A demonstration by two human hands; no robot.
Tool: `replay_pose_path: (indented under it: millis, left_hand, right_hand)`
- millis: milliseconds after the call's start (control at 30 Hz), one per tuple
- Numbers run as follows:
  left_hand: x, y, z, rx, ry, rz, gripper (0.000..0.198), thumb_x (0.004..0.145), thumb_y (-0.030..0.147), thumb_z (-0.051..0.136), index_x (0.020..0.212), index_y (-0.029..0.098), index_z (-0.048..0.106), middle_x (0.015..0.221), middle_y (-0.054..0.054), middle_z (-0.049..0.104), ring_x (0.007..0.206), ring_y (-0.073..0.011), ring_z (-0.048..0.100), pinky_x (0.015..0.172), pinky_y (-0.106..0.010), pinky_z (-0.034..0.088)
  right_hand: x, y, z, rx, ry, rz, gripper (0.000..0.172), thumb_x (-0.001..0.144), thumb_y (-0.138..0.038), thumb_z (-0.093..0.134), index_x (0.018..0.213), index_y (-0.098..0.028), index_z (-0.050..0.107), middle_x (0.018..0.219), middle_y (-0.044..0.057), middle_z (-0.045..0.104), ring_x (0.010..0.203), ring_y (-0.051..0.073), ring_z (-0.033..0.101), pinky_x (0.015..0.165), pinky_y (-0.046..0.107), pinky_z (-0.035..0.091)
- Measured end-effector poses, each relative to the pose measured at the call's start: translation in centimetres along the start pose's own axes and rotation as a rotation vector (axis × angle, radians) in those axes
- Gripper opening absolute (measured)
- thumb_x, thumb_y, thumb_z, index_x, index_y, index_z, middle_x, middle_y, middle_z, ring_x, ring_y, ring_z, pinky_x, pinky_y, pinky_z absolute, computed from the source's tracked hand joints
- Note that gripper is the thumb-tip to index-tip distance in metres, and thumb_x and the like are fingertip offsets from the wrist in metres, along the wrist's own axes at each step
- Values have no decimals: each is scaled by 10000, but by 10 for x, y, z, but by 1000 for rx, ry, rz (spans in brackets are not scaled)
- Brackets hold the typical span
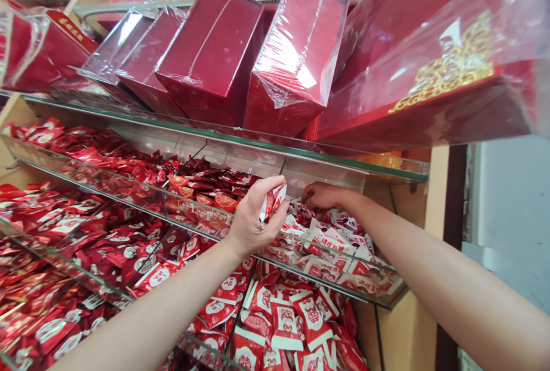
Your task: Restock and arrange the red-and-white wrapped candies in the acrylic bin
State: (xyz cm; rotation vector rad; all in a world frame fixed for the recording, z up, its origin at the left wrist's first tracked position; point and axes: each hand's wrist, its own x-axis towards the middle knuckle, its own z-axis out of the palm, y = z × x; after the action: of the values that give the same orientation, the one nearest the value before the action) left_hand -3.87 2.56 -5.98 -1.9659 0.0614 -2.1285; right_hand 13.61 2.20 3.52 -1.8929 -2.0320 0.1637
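My left hand is closed around several red-and-white candy packets, held just above the front wall of a glass shelf bin. My right hand reaches deeper into the same bin, fingers curled down into the pile of red-and-white packets; what they grip is hidden. Both forearms stretch in from the bottom of the view.
Cellophane-wrapped red gift boxes lean on the glass shelf above. More bins of red packets run to the left, another lies below. A wooden upright bounds the shelves at the right.
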Motion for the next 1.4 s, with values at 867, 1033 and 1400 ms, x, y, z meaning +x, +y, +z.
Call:
replay_pose_path:
  millis: [867,1033,1400]
  left_hand:
    - [3,2,-2,59,12,61,539,711,82,618,1195,216,421,1070,-83,593,961,-171,589,868,-334,497]
    - [3,2,-2,54,12,63,547,706,61,618,1195,210,422,1069,-86,593,956,-165,594,864,-322,499]
    - [2,2,-1,45,2,39,535,708,68,614,1190,207,429,1077,-96,597,965,-188,607,880,-358,499]
  right_hand:
    - [1,-11,12,-421,133,-29,439,573,-208,754,975,-94,619,993,123,650,766,196,612,508,208,397]
    - [1,-16,12,-382,181,-149,313,747,-209,623,1050,-143,585,1015,73,643,824,153,597,587,186,412]
    - [6,-14,12,-330,9,-15,297,725,-334,640,859,-68,642,777,77,656,472,115,516,430,235,387]
